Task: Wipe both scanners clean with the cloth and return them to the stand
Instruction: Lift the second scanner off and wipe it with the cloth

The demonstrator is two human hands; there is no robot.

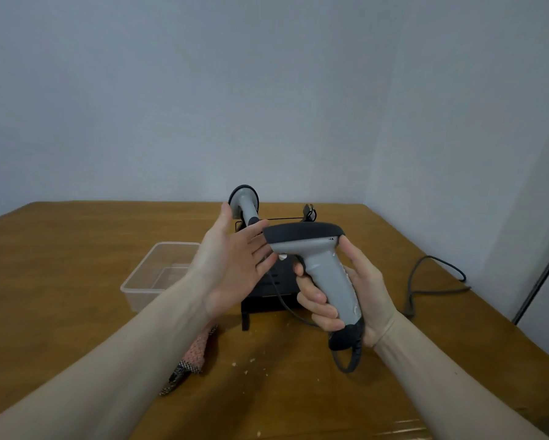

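- Right hand (340, 293) grips the grey handle of a scanner (317, 265), fingers curled round the front of the grip and thumb up along its far side, reaching the black head.
- Left hand (235, 258) is spread with fingers straight, palm turned toward the held scanner; its fingertips lie against or just beside the front of the scanner's black head, and contact cannot be told for sure.
- That held scanner is raised above the stand (267, 300), head pointing left, with its dark cable (346, 360) looping down from the butt of the handle.
- A second scanner (246, 204) sits in the stand, at its far side, handle slanting down into the black frame and its round head uppermost, partly behind the left hand's fingers.
- The stand is a black frame on the wooden table (76, 281), mostly hidden behind both hands.
- Left of the stand lies a clear plastic container (146, 281).
- Nearer the person than the stand, and left of it, a patterned cloth (193, 357) lies on the table, partly under the left forearm.
- Right of the stand, well apart, another dark cable (432, 274) curls across the tabletop.
- Pale crumbs (251, 363) dot the wood in front of the stand.
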